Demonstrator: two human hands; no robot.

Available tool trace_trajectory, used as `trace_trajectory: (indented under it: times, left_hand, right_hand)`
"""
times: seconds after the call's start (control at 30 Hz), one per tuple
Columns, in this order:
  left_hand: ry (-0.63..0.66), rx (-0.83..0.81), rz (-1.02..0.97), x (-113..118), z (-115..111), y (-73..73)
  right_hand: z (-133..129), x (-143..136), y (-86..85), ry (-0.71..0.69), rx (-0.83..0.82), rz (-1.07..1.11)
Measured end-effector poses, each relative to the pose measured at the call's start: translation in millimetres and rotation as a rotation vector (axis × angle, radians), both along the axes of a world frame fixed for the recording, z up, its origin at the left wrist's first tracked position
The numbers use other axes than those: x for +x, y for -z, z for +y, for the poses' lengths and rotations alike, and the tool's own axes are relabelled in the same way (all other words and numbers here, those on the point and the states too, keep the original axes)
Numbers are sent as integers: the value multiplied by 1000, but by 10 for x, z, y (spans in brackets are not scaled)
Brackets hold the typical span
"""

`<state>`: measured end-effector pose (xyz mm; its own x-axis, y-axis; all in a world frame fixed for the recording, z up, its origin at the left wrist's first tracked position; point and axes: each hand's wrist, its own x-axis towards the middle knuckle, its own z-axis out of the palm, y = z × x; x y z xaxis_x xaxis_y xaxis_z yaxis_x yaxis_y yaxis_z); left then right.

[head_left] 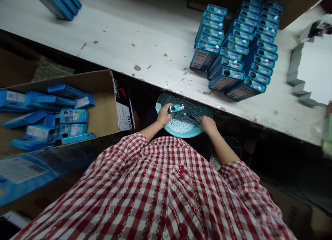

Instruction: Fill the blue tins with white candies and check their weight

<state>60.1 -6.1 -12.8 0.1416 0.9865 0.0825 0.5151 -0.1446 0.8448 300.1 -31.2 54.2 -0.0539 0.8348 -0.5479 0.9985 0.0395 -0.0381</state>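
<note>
My left hand (165, 114) is wrapped round a small blue box (176, 108), whose printed end with a dark round spot faces up. Below it, a turquoise basin (181, 133) holds a heap of small white and pale blue pieces (181, 124). My right hand (208, 125) is closed on the handle of a thin dark tool (193, 117) at the basin's right side. The tool reaches left over the pieces, close to the box; its exact shape is blurred.
Rows of upright blue boxes (227, 78) stand on the white table (116, 42), with more boxes (58, 4) at upper left. An open carton (102, 110) at left holds several blue boxes. White stacked pieces (312, 67) lie at right. The table edge passes just beyond the basin.
</note>
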Motion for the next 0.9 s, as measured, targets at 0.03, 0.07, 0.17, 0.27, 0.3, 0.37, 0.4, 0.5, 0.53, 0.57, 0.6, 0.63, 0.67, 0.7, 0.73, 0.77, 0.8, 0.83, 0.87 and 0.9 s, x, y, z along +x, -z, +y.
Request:
trace_trajectory:
  times: [0.03, 0.07, 0.17, 0.27, 0.3, 0.37, 0.4, 0.5, 0.53, 0.57, 0.6, 0.63, 0.67, 0.7, 0.73, 0.77, 0.8, 0.83, 0.87, 0.9]
  left_hand:
    - [-4, 10, -5, -14, -10, -21]
    - [-10, 21, -9, -29, -22, -41]
    - [-56, 34, -15, -75, -57, -91]
    - [-151, 1, -21, -124, -62, -115]
    - [-179, -4, -23, -142, -55, -116]
    - [-227, -1, -35, -182, -34, -112]
    - [-244, 4, -45, -202, -21, -109]
    - [-287, 19, -82, -261, 14, -107]
    - [-296, 20, -89, -277, 22, -111]
    - [-303, 19, -93, -289, 27, -118]
    - [-305, 17, -93, -296, 28, -126]
    - [-300, 16, -90, -297, 26, -134]
    - [-287, 16, -83, -291, 21, -142]
    - [-268, 19, -73, -278, 13, -148]
    - [-243, 24, -59, -257, 2, -152]
    - [-214, 30, -43, -229, -10, -151]
    - [-184, 36, -27, -196, -22, -147]
    - [-158, 41, -11, -160, -35, -138]
    - [-133, 45, 4, -124, -46, -126]
    - [-110, 50, 19, -90, -56, -111]
  right_hand:
    - [15, -74, 85, -21, -13, 2]
    - [28, -160, 173, -39, -19, 18]
    - [50, -437, 440, -86, -43, 110]
    - [66, -610, 688, -84, -76, 215]
    - [76, -629, 758, -71, -83, 249]
    - [101, -619, 863, -40, -93, 325]
    - [113, -599, 893, -27, -98, 369]
    - [124, -506, 868, 4, -98, 499]
    - [119, -465, 817, 15, -88, 535]
    - [110, -419, 744, 25, -75, 565]
    - [100, -368, 650, 35, -58, 589]
    - [91, -314, 537, 44, -41, 605]
    - [85, -261, 407, 55, -23, 617]
    - [84, -214, 263, 61, 0, 628]
    - [88, -179, 108, 59, 33, 634]
    - [96, -164, -55, 44, 74, 628]
    - [109, -173, -221, 15, 118, 602]
    - [123, -208, -385, -26, 161, 551]
    - [138, -270, -543, -79, 188, 469]
    - [152, -352, -690, -127, 199, 360]
